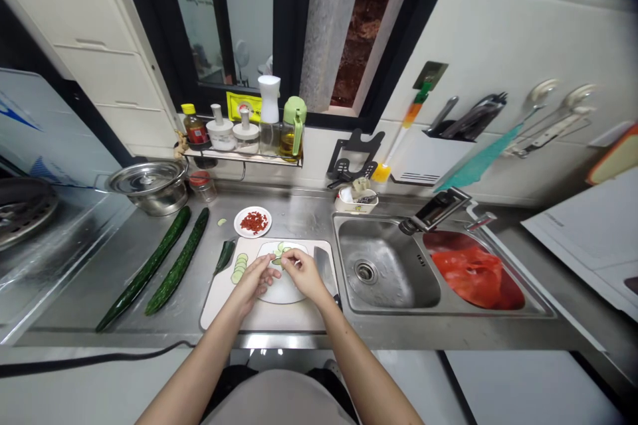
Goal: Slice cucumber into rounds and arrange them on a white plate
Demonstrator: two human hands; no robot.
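Note:
Over a white plate (286,293), my left hand (258,280) and my right hand (303,272) meet at a thin cucumber slice (277,261). Both hands pinch it between thumb and finger; the left hand's other fingers are loosely curled. More pale green slices (282,248) lie at the plate's far side. The plate sits on a light cutting board (215,311). Left of it on the board are a row of cucumber slices (239,269) and a dark green cucumber end (225,255). At the board's right edge lies a knife (323,264), partly hidden by my right hand and forearm.
Two whole cucumbers (179,264) lie on the steel counter at left, near a lidded metal pot (158,196). Behind the board stands a small dish (239,220) of red dried berries. A double sink (389,302) is to the right, with a red bag (476,275) in one basin.

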